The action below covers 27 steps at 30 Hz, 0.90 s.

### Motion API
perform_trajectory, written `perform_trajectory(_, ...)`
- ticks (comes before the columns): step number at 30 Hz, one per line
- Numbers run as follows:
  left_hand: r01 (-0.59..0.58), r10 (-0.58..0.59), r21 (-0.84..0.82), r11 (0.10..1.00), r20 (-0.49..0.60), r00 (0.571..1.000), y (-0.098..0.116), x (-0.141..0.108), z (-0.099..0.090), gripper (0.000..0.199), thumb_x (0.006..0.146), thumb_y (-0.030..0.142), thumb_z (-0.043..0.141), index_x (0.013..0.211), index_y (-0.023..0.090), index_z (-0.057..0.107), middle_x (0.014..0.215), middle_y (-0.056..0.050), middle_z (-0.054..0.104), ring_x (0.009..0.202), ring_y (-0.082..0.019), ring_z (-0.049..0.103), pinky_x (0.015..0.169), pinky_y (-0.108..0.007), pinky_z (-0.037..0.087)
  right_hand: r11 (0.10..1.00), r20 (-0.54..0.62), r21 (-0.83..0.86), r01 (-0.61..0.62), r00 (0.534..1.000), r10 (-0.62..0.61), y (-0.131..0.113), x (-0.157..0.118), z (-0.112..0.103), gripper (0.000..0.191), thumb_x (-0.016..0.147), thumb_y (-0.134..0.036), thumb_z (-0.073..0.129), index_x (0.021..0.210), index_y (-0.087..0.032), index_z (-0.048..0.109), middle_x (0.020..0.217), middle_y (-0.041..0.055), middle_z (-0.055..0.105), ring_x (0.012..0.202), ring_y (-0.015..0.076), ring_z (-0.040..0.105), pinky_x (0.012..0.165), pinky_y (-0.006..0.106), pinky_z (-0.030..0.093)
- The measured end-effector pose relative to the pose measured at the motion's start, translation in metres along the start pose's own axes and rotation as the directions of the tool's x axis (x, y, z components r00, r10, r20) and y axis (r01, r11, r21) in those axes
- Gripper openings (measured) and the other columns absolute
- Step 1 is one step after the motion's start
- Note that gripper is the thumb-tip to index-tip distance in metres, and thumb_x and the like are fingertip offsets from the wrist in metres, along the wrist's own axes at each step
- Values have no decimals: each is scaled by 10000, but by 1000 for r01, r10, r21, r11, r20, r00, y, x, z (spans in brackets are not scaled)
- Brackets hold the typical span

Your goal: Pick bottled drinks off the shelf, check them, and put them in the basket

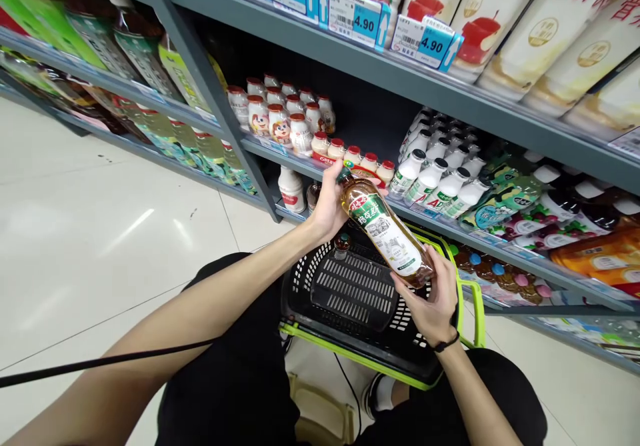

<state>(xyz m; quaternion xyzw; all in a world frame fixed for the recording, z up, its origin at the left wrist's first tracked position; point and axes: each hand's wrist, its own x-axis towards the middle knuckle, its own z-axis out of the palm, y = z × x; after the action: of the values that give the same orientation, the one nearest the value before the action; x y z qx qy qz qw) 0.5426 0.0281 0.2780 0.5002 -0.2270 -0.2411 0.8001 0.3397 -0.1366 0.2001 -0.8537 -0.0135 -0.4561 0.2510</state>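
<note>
Above the basket (pixel 353 293), the bottle (pixel 385 233) tilts: left hand (pixel 327 203) curled round its neck, right hand's (pixel 434 299) grip closed about its base, white bottles (pixel 425 185) shelved beyond the basket!

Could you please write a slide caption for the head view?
Left hand and right hand hold a bottle over a black basket beside stocked shelves.

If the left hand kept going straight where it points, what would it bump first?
Probably the small red-capped bottles in front, beyond the big bottle that the left hand holds. How far off they are is hard to tell.
</note>
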Motion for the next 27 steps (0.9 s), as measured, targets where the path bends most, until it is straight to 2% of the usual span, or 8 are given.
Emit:
perform_trajectory(5, 43, -41, -144, 989, 20, 999, -1, -2, -3, 912, 911, 875, 264, 1331, 176, 674, 1126, -120, 798, 1209, -378, 706, 1012, -508, 588, 927, 37, -142, 348, 937, -346, 11, 8, -8, 815, 919, -134, 790, 1646, -173, 424, 1311, 193, 619, 1258, 336, 639, 1019, 508, 621)
perform_trajectory(10, 77, -67, -206, 975, 54, 996, 0, -3, -2, 905, 894, 852, 347, 1382, 152, 647, 1130, -132, 805, 1193, -381, 718, 1025, -510, 581, 880, 84, -170, 444, 896, -436, 17, 5, -13, 784, 934, -77, 725, 1644, -221, 425, 1291, 156, 618, 1241, 314, 634, 993, 496, 633)
perform_trajectory(13, 83, -60, -250, 965, 95, 994, 2, -4, -3, 909, 883, 836, 376, 1412, 143, 632, 1204, -149, 788, 1233, -389, 702, 1060, -540, 556, 949, 51, -87, 303, 953, -300, 7, 1, -6, 756, 904, -159, 804, 1585, -235, 485, 1291, 154, 631, 1218, 308, 654, 971, 487, 640)
perform_trajectory(16, 105, -62, -294, 950, 155, 986, 3, -6, -4, 960, 874, 844, 384, 1439, 103, 615, 1331, -193, 735, 1306, -405, 662, 1121, -575, 505, 966, 63, 199, -164, 986, 154, -9, -7, 7, 730, 826, -266, 898, 1472, -215, 564, 1316, 161, 646, 1218, 303, 670, 962, 451, 645)
perform_trajectory(18, 105, -54, -312, 944, 168, 984, 4, -7, -6, 947, 891, 833, 379, 1443, 100, 614, 1388, -198, 705, 1351, -413, 632, 1152, -587, 476, 754, 196, 448, -480, 876, 441, -18, -10, 15, 655, 832, -326, 889, 1405, -198, 598, 1296, 154, 683, 1061, 261, 733, 873, 401, 666)
perform_trajectory(20, 94, -40, -336, 937, 164, 986, 3, -8, -7, 898, 915, 810, 385, 1437, 118, 620, 1416, -187, 692, 1377, -412, 614, 1169, -592, 461, 451, 365, 611, -650, 738, 568, -26, -9, 20, 521, 872, -420, 844, 1295, -180, 658, 1168, 126, 743, 800, 198, 741, 690, 334, 657)
perform_trajectory(23, 97, -34, -381, 919, 170, 985, 2, -7, -7, 836, 933, 774, 417, 1425, 129, 619, 1453, -186, 667, 1389, -412, 605, 1181, -602, 448, 75, 576, 661, -747, 569, 586, -33, -4, 21, 525, 919, -642, 711, 1096, -148, 732, 944, 101, 767, 605, 165, 679, 489, 262, 556)
perform_trajectory(27, 143, -60, -401, 905, 212, 975, 1, -7, -5, 857, 914, 789, 429, 1424, 125, 611, 1481, -196, 644, 1403, -427, 588, 1188, -623, 436, -270, 839, 450, -851, 300, 454, -34, 1, 19, 748, 905, -814, 513, 967, -110, 756, 728, 97, 726, 458, 154, 612, 369, 216, 420)
